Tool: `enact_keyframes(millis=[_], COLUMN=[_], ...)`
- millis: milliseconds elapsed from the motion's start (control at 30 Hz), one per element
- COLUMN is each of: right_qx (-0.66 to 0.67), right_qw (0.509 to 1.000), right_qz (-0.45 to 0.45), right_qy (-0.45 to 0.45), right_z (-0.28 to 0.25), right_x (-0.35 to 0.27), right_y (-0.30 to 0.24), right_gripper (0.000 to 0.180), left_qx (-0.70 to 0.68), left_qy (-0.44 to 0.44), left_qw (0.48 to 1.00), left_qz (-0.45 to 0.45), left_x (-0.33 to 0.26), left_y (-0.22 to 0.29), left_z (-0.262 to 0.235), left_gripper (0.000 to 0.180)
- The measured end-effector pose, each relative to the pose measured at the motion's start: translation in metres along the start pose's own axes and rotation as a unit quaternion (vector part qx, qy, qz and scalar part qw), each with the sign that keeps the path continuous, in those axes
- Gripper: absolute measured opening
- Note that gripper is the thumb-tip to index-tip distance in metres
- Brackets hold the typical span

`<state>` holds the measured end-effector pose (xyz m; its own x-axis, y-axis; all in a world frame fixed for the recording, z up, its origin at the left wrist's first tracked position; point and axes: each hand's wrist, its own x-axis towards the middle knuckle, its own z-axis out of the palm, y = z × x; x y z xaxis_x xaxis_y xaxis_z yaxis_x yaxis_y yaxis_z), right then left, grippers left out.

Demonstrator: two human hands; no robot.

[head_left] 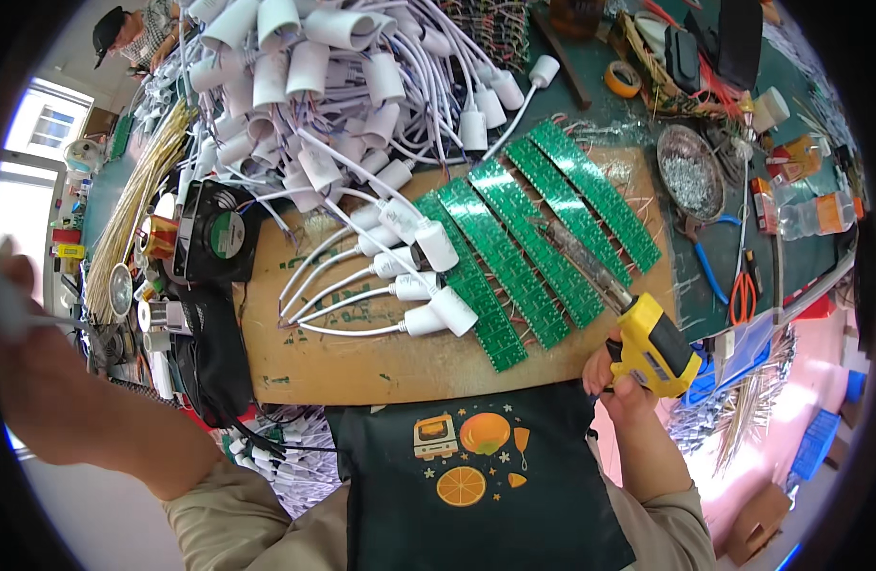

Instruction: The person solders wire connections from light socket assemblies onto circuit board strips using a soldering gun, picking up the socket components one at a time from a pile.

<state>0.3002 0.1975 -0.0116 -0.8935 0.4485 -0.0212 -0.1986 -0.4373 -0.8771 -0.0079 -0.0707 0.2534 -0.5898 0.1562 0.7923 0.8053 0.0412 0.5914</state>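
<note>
My right hand is closed round the handle of a yellow and black soldering gun. The gun's metal barrel and tip reach up-left over green circuit board strips, which lie side by side on a brown board. My left hand is raised at the far left rim, blurred and partly cut off. Its fingers seem closed on a whitish piece with a thin cord, too smeared to name. Just left of the strips, several white lamp sockets lie with their white cables curving leftward.
A big heap of white sockets fills the back. A black fan stands at the brown board's left edge. On the right are a dish of metal bits, blue-handled pliers, orange-handled scissors and orange tape. Another person sits far left.
</note>
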Motion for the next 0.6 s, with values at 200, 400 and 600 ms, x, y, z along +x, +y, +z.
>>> enact_keyframes(millis=[200,400,600], right_qx=[0.01,-0.009,-0.008], right_qw=[1.0,0.999,0.998], right_qz=[0.016,0.041,0.064], right_qy=[-0.002,0.002,0.008], right_z=[0.002,0.004,0.012], right_x=[-0.002,-0.019,-0.046], right_y=[-0.008,-0.009,-0.008], right_gripper=[0.073,0.074,0.046], left_qx=[0.074,0.099,0.166], left_qy=[-0.474,-0.478,-0.516], left_qw=[0.877,0.87,0.832], left_qz=[-0.019,0.071,0.12], left_x=[-0.155,-0.218,-0.224], left_y=[-0.022,-0.03,-0.029], left_z=[0.057,0.072,0.074], left_gripper=[0.036,0.041,0.041])
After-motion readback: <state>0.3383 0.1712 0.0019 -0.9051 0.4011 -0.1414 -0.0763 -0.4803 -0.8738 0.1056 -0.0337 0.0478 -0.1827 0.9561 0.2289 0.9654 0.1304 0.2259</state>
